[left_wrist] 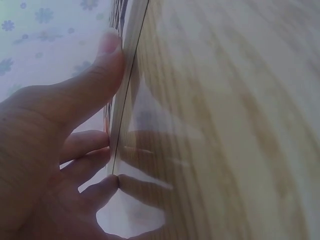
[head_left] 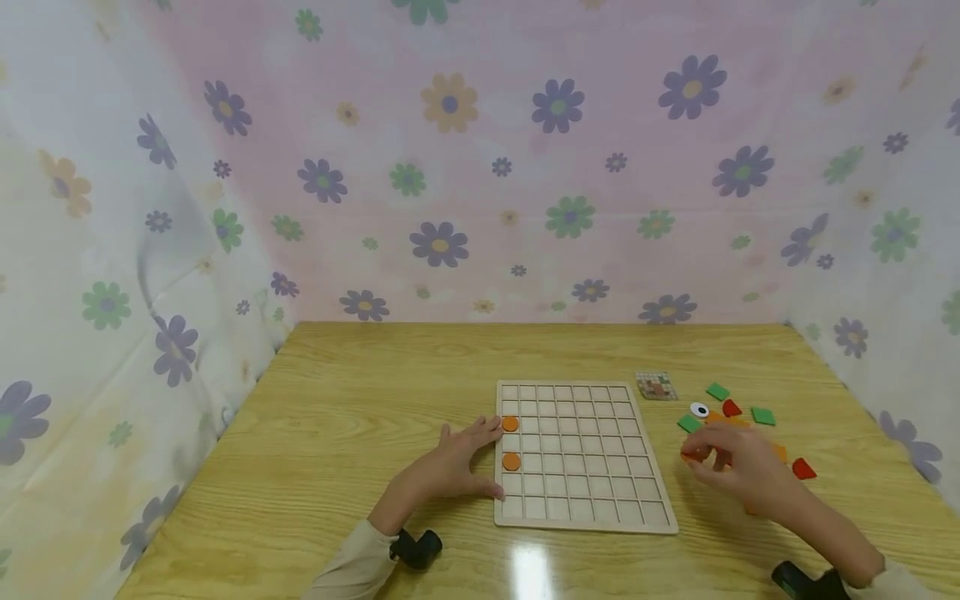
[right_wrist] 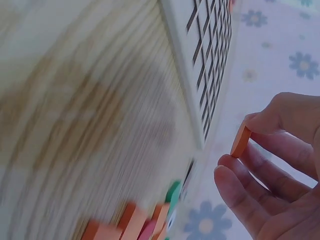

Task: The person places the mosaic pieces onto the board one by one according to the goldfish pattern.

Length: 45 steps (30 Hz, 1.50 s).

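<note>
A wooden grid board [head_left: 570,454] lies flat on the table. Two orange discs [head_left: 512,462] sit in cells of its leftmost column. My left hand [head_left: 453,464] is spread along the board's left edge; its thumb and fingers touch that edge, as the left wrist view also shows. Over the loose pieces to the right of the board, my right hand [head_left: 738,467] pinches a small flat orange piece [right_wrist: 241,141] between thumb and fingers. The piece is seen nearly edge-on, so its full outline cannot be told.
Beside the right hand lie green pieces [head_left: 763,416], red pieces [head_left: 803,468], several orange pieces and a white eye piece [head_left: 699,409]. Some are partly hidden by that hand. A small patterned card [head_left: 657,386] lies off the board's far right corner. Flowered cloth surrounds the table.
</note>
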Available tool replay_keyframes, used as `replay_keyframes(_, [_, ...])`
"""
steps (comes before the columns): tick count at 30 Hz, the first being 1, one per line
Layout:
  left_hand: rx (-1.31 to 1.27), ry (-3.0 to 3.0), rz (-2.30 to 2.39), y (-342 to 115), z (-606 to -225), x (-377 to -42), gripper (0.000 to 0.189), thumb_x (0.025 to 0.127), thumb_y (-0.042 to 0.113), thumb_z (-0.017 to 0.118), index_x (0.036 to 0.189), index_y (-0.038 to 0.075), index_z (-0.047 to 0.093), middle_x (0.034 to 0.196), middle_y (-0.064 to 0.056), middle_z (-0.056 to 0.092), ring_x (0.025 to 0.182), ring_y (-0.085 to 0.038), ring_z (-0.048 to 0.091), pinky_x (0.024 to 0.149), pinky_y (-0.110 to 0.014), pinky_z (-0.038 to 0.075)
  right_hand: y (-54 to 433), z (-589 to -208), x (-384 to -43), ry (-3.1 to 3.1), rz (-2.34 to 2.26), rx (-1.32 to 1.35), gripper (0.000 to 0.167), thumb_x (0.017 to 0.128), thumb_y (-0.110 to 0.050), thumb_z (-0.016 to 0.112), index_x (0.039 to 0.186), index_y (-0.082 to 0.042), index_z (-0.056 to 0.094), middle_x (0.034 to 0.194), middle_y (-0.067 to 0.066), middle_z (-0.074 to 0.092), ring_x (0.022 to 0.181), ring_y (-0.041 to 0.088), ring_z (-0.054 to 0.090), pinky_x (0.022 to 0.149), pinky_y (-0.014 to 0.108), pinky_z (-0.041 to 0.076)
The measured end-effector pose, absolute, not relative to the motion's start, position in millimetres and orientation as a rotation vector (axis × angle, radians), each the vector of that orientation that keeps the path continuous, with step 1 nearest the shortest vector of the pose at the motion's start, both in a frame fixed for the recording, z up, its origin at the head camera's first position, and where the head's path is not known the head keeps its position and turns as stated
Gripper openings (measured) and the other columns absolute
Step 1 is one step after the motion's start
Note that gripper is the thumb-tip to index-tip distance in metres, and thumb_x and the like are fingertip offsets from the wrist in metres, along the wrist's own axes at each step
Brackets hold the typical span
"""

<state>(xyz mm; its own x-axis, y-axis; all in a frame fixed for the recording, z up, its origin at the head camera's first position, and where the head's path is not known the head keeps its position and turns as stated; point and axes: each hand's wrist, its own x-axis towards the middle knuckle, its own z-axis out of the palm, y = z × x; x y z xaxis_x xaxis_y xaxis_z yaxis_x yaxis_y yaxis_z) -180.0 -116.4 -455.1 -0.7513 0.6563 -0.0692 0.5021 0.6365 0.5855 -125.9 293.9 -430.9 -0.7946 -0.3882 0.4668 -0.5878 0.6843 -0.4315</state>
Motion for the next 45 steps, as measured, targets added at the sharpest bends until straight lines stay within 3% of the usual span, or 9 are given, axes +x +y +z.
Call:
replay_keyframes(10, [0.956,2.587,0.779,-116.7,-456.4,-180.6,0.09,0.074,0.049,0.075,0.146,0.01,0.037,0.155,-0.003,0.023,0.143,-0.025,0.014,0.105,-0.067,0.0,252.2,-426.3,-120.3,-2.559,0.98,0.934,0.023,0.075,0.005,0.074,0.084,-0.015,0.07,0.088,-0.005,0.062,0.07,0.003,0.053,0.05,0.021,0.047])
replay_keyframes(17, [0.949,2.584,0.784,-118.1,-455.3,-180.6,0.091,0.074,0.05,0.075,0.147,0.01,0.036,0.155,-0.002,0.022,0.143,-0.024,0.013,0.106,-0.067,-0.001,225.9,-423.7,-121.6,-2.544,1.026,1.034,0.017,0.079,0.002,0.073,0.084,-0.014,0.068,0.084,-0.003,0.062,0.069,0.005,0.054,0.051,0.021,0.048])
replay_keyframes(23, [0.949,2.586,0.789,-118.6,-454.3,-180.3,0.091,0.074,0.049,0.075,0.146,0.01,0.037,0.155,-0.002,0.022,0.143,-0.024,0.014,0.105,-0.067,-0.001,210.8,-428.2,-123.8,-2.597,1.088,1.068,0.003,0.085,-0.009,0.071,0.084,-0.012,0.07,0.084,-0.002,0.063,0.069,0.002,0.053,0.051,0.02,0.049])
replay_keyframes(37, [0.952,2.61,0.736,-115.7,-452.8,-179.6,0.089,0.075,0.049,0.075,0.146,0.009,0.038,0.155,-0.003,0.024,0.142,-0.026,0.017,0.104,-0.07,0.002,175.5,-436.8,-128.5,-2.585,1.194,1.169,0.008,0.084,-0.003,0.07,0.084,-0.011,0.07,0.084,-0.003,0.064,0.07,0.001,0.054,0.053,0.021,0.05])
replay_keyframes(45, [0.959,2.609,0.742,-115.2,-453.9,-180.3,0.089,0.075,0.049,0.074,0.146,0.01,0.038,0.155,-0.003,0.024,0.142,-0.026,0.017,0.104,-0.069,0.002,163.0,-447.0,-130.9,-2.561,1.211,1.219,0.003,0.083,-0.005,0.069,0.083,-0.008,0.071,0.083,0.0,0.064,0.067,-0.001,0.053,0.052,0.019,0.048])
